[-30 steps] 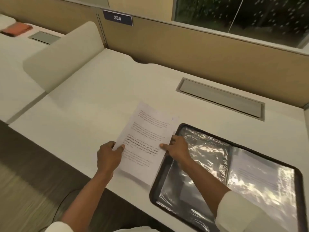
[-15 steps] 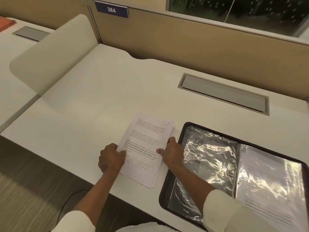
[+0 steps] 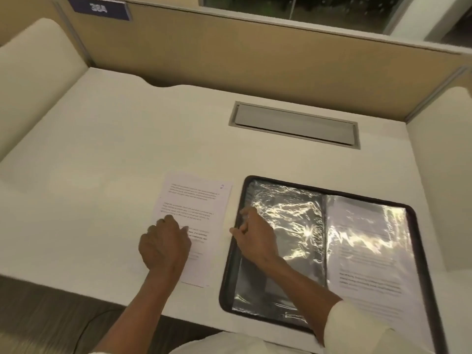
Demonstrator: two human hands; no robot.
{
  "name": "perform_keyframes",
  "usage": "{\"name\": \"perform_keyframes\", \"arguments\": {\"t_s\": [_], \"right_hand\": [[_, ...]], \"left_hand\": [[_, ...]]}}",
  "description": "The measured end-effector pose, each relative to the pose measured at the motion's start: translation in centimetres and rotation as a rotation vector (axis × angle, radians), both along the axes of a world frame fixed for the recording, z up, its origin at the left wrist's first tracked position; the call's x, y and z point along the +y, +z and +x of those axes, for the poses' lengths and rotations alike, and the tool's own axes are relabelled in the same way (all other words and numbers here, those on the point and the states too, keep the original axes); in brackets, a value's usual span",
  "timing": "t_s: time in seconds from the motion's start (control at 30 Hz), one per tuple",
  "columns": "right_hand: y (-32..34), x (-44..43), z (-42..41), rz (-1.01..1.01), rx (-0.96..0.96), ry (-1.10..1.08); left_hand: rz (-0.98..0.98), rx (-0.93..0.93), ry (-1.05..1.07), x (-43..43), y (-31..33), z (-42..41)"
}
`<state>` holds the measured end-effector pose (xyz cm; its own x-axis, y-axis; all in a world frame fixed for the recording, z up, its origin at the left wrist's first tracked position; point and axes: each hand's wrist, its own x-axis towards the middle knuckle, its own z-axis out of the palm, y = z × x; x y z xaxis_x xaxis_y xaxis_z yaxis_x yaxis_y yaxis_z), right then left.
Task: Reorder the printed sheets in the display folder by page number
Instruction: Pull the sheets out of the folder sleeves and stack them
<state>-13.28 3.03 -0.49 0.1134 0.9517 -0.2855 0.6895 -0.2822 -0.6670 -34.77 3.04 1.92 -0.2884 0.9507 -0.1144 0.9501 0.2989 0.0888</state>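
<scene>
At desk's near edge, L hand (image 3: 164,245) down on stack of printed sheets (image 3: 196,200), fingers loosely bent, gripping nothing. Just right of stack, lying open & flat: black-edged display folder (image 3: 226,282). R hand (image 3: 255,238) at folder's left edge, thumb on border, fingers bent over empty plastic sleeve (image 3: 288,251); pinching or only touching, can't tell. One more printed pg (image 3: 370,264) in right-side sleeve. Beyond, set in white desk (image 3: 127,149), closed cable hatch (image 3: 293,125); behind, tan partition (image 3: 229,52) w/ blurred no. plate (image 3: 99,8).
</scene>
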Motion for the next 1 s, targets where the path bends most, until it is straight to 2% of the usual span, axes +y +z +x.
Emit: {"name": "perform_keyframes", "arguments": {"t_s": [0.1, 0.23, 0.37, 0.6, 0.77, 0.93, 1.0], "right_hand": [[-0.1, -3.1, 4.3, 0.038, -0.027, -0.036], [-0.9, -7.7, 10.3, 0.172, -0.227, -0.122], [-1.6, -12.7, 16.6, 0.211, -0.412, -0.281], [-3.6, -19.8, 24.2, -0.071, -0.527, -0.520], [-4.2, -22.8, 27.1, -0.140, -0.521, -0.497], [-4.0, -23.0, 28.1, 0.003, -0.546, -0.374], [-3.6, -22.8, 28.3, 0.091, -0.534, -0.310]], "left_hand": [[0.007, -0.146, -0.165, -0.8, 1.7, 5.7], [-0.077, -0.286, -0.372, -2.3, 3.2, 14.2], [-0.107, -0.406, -0.555, -4.4, 1.9, 21.5], [-0.086, -0.434, -0.870, -9.1, -0.5, 30.6], [-0.122, -0.298, -0.901, -11.7, -2.8, 34.5], [-0.089, -0.215, -0.832, -12.5, -3.0, 36.4], [-0.045, -0.253, -0.784, -12.4, -2.9, 36.9]]}}
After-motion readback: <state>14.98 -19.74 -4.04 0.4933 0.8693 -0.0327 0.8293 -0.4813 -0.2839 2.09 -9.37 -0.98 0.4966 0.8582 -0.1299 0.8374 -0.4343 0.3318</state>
